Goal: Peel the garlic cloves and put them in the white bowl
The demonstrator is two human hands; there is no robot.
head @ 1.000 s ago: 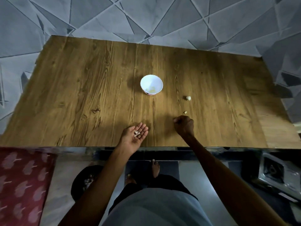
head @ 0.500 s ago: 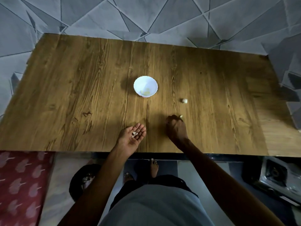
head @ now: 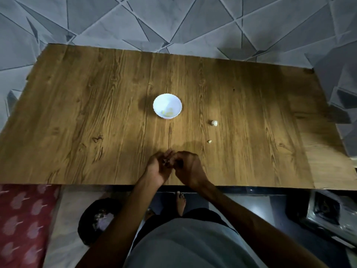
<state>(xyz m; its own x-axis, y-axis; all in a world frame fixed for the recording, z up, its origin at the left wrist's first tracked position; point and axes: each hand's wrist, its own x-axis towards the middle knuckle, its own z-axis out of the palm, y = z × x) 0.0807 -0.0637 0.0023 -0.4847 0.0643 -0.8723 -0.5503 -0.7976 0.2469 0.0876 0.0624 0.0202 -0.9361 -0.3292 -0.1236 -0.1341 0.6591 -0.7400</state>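
At 6 o'clock the left hand (head: 158, 168) is cupped, with the right hand (head: 190, 167) curled into it; I cannot tell what they hold. This is likely mid-peel, and the next move calls for reaching the clove (head: 214, 123) at the bowl's (head: 155, 102) 4 o'clock.

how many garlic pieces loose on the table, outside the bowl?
2. One larger piece right of the white bowl; one smaller bit closer in, toward the right hand. It and the left hand, joined, may hide more.

Single head-worn wide-angle view: the brown wood-grain rectangular table (head: 77, 113) is seen steeply from above, from its near edge.
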